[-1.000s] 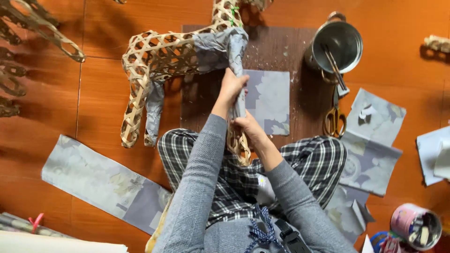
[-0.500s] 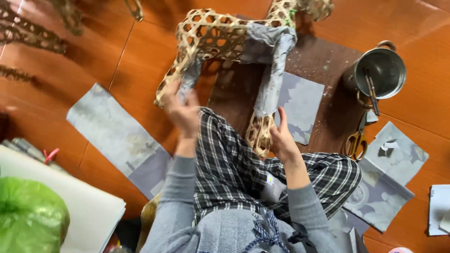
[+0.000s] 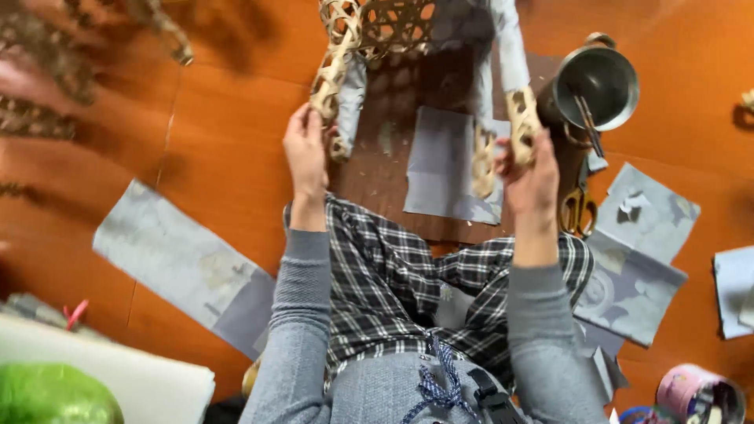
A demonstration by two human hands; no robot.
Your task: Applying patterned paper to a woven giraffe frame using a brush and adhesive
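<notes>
Seen from above, a seated person in grey sleeves and checked trousers holds a woven bamboo frame out over an orange wooden floor. At far left lie blurred lattice pieces; nearer, a green bundle rests on a white sheet, beside a long grey paper strip. The left hand grips the frame's left leg, fingers curled round its lower end. The frame stands beyond both hands, its body at the top edge and partly wrapped in grey paper. A grey paper square lies on the floor between the hands. The right hand is closed round the frame's right leg. Just right of it stand a steel pot with a brush inside and yellow-handled scissors. Further right, more grey paper sheets are scattered, and a pink-rimmed tin sits near the bottom corner.
</notes>
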